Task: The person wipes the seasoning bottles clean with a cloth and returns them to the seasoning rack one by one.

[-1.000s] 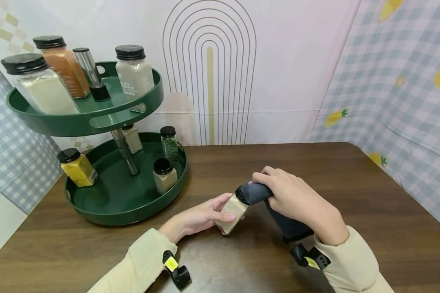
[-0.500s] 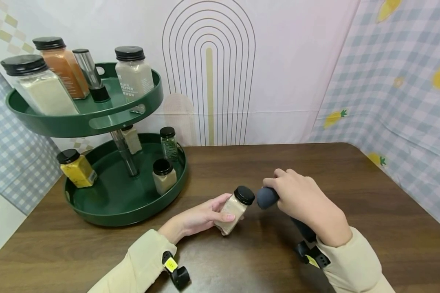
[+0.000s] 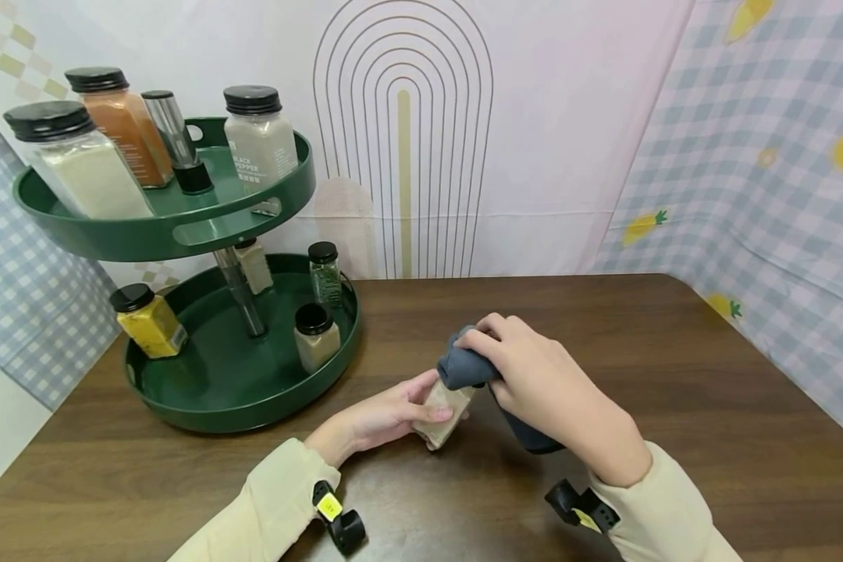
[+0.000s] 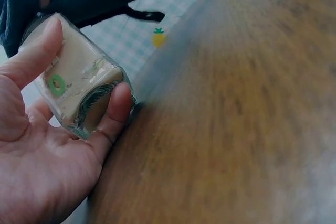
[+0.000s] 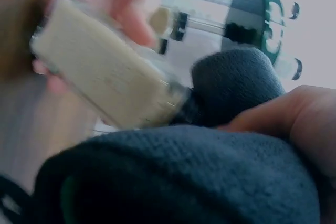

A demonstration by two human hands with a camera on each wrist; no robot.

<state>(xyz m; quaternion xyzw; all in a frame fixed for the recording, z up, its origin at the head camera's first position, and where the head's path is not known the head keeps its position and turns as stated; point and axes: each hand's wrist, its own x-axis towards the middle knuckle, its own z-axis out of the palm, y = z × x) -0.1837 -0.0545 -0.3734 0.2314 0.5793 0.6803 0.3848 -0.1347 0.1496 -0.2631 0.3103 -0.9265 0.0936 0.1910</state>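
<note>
A glass spice jar (image 3: 453, 401) filled with pale powder is tilted in my left hand (image 3: 382, 420), thumb along one side and fingers around the lower part. In the left wrist view the jar's thick glass base (image 4: 100, 95) faces the camera. My right hand (image 3: 544, 382) grips a dark blue-grey cloth (image 3: 467, 367), bunched over the jar's top. The black lid is hidden under it in the head view, but a dark bit of lid (image 5: 188, 109) shows beside the cloth in the right wrist view. The cloth's loose end hangs below my right hand.
A green two-tier tray stand stands at the left. Its upper tray (image 3: 126, 240) holds large jars and a metal post; its lower tray (image 3: 235, 420) carries several small black-capped jars, including a leaning yellow jar (image 3: 151, 326). The brown table (image 3: 674, 359) extends to the right.
The cloth was on the lid, moved right off it half a second ago, and is now back over the jar's top. My left hand and the jar have barely moved.
</note>
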